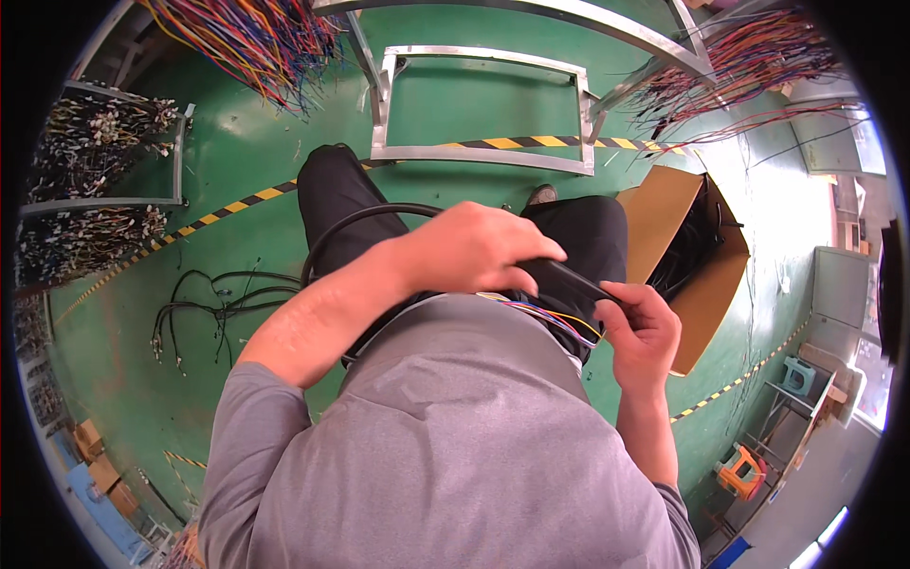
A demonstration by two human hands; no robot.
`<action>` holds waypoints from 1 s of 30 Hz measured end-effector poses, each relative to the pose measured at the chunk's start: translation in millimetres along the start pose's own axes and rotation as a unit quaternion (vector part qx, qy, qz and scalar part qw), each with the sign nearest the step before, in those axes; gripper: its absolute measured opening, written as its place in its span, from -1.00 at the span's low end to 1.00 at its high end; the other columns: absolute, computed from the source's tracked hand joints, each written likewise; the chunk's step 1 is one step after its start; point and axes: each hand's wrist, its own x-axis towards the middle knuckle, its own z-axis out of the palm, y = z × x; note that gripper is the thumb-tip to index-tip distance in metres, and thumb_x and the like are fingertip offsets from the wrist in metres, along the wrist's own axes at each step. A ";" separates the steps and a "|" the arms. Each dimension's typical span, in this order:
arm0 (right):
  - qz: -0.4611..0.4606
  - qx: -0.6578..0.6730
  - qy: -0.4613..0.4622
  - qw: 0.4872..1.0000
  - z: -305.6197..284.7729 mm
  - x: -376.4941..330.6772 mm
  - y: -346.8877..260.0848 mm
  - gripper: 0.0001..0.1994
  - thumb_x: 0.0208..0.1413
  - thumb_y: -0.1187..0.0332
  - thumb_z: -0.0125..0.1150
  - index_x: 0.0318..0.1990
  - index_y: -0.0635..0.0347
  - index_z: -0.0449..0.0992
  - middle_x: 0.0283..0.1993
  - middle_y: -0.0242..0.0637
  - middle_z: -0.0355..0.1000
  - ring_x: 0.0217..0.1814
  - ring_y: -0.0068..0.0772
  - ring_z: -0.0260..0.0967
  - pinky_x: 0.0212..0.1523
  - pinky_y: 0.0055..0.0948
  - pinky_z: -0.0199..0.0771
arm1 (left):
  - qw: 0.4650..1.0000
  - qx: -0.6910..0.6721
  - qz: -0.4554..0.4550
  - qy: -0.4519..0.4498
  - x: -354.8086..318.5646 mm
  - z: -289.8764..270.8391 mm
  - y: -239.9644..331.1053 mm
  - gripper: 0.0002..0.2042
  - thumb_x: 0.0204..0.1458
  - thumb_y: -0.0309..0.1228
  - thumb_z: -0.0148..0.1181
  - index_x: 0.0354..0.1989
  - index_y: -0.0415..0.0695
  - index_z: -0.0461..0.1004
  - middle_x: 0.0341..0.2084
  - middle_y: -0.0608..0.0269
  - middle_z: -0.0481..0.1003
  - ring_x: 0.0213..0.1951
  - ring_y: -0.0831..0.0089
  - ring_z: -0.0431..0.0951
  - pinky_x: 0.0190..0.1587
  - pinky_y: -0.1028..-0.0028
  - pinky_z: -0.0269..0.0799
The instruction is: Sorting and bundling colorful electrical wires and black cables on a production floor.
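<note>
Green floor (242,161) spreads out below, crossed by black-and-yellow tape (237,205), with a metal frame (483,158) standing ahead and bunches of coloured wires (256,47) hanging at the upper left. Over the person's lap, a black tube (575,284) slants between the two hands. The right hand (646,327) is clamped on its far end, thumb against fingers. The left hand (477,249) lies over the nearer part, thumb and forefinger apart on either side; blurred, so whether it grips cannot be told. Thin coloured wires (561,325) run just below the tube toward the right hand. Left of the lap, dark cables (270,291) sprawl on the floor; an open cardboard box (654,209) sits at the right, holding black pieces (692,247).
</note>
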 end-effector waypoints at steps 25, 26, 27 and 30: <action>-0.188 -0.204 0.103 0.955 -8.1 11.6 9.5 -0.92 0.25 0.54 0.33 -0.28 0.24 0.54 -0.51 -0.36 0.41 -0.55 -0.55 0.28 -0.47 -0.51 0.32 | 0.998 0.025 0.044 0.047 16.6 12.1 6.4 -0.67 -0.02 -0.48 0.48 -0.05 -0.09 0.60 -0.37 0.23 0.61 -0.34 0.16 0.64 -0.32 0.23 0.53; -0.188 -0.203 0.102 0.955 -6.5 11.3 9.5 -0.92 0.25 0.54 0.33 -0.28 0.24 0.54 -0.51 -0.36 0.41 -0.55 -0.55 0.28 -0.47 -0.51 0.32 | 0.998 0.025 0.044 0.047 15.9 12.3 6.3 -0.67 -0.02 -0.48 0.48 -0.05 -0.09 0.60 -0.37 0.23 0.61 -0.34 0.16 0.64 -0.32 0.23 0.53; -0.192 -0.206 0.108 0.953 -4.6 10.8 9.3 -0.91 0.24 0.54 0.34 -0.30 0.24 0.53 -0.52 -0.36 0.40 -0.55 -0.55 0.28 -0.48 -0.51 0.31 | 0.998 0.020 0.046 0.049 15.2 12.6 6.0 -0.67 -0.01 -0.48 0.47 -0.04 -0.09 0.60 -0.37 0.22 0.61 -0.33 0.16 0.64 -0.32 0.22 0.53; -0.201 -0.211 0.108 0.950 1.2 9.6 7.9 -0.88 0.19 0.54 0.36 -0.33 0.23 0.51 -0.53 -0.37 0.38 -0.56 -0.56 0.27 -0.50 -0.51 0.29 | 0.998 0.012 0.046 0.047 14.2 12.2 5.6 -0.66 -0.01 -0.47 0.47 -0.02 -0.08 0.60 -0.37 0.22 0.61 -0.33 0.15 0.64 -0.31 0.22 0.53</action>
